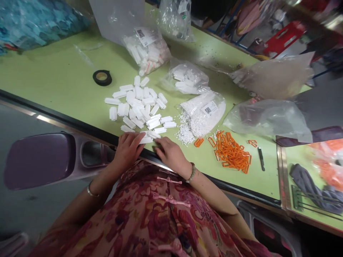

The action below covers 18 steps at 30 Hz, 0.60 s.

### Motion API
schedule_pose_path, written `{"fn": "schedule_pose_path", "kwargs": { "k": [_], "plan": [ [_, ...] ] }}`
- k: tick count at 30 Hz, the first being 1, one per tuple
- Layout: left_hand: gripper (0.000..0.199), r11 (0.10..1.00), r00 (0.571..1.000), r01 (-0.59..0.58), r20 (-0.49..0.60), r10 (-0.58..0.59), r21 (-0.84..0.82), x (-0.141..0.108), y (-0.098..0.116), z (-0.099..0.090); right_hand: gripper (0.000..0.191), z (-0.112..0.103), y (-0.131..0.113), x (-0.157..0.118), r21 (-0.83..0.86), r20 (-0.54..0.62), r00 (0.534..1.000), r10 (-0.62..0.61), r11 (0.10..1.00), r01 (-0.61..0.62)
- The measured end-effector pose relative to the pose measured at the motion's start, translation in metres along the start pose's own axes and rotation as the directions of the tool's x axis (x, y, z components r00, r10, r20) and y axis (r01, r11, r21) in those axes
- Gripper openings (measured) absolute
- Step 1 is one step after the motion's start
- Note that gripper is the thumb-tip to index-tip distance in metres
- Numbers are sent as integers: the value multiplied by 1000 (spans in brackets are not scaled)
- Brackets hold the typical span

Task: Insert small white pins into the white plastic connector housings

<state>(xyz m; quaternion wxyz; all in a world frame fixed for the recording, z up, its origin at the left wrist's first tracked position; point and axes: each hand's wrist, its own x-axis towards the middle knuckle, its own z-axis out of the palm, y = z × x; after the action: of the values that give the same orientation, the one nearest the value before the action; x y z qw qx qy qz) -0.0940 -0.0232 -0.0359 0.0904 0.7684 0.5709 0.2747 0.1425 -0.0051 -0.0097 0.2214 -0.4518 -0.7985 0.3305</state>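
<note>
At left, a roll of black tape (102, 77) is lying on the green table (66, 85). Next, a heap of white pieces (138, 103) is spreading out. Just below, our left hand (128, 148) is touching some white strips (146, 140) at the table's edge; our right hand (173, 154) is reaching their other end. We are not seeing whether either hand is grasping one. Farther right, white pellets (184, 134) are lying by a clear bag (202, 119), and orange frames (233, 154) are sitting piled beside a dark tool (261, 159).
</note>
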Motion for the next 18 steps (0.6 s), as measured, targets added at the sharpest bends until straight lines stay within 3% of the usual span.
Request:
{"fn": "schedule_pose_path", "kwargs": {
  "k": [4, 7, 11, 14, 16, 18],
  "plan": [
    [29, 984, 997, 77, 41, -71, -160, -3, 4, -5, 28, 1, 3, 1, 22, -13, 1000, 27, 999, -26],
    [32, 890, 980, 197, 61, -188, -411, -4, 17, -11, 33, -2, 1, -6, 164, -27, 997, 79, 984, -73],
    [47, 507, 922, 372, 247, -298, -777, -2, 44, -4, 38, -5, -8, -16, 305, -77, 996, 51, 952, -25],
    [44, 279, 888, 425, 337, -312, -861, 3, 58, 10, 32, -9, -13, -25, 255, -196, 980, 20, 966, 32],
    [39, 247, 887, 432, 360, -290, -867, 8, 63, 16, 27, -12, -13, -33, 200, -261, 964, 40, 980, 13],
    [36, 308, 903, 421, 361, -233, -853, 12, 66, 17, 25, -15, -12, -42, 159, -286, 956, 68, 987, -23]
  ]
}}
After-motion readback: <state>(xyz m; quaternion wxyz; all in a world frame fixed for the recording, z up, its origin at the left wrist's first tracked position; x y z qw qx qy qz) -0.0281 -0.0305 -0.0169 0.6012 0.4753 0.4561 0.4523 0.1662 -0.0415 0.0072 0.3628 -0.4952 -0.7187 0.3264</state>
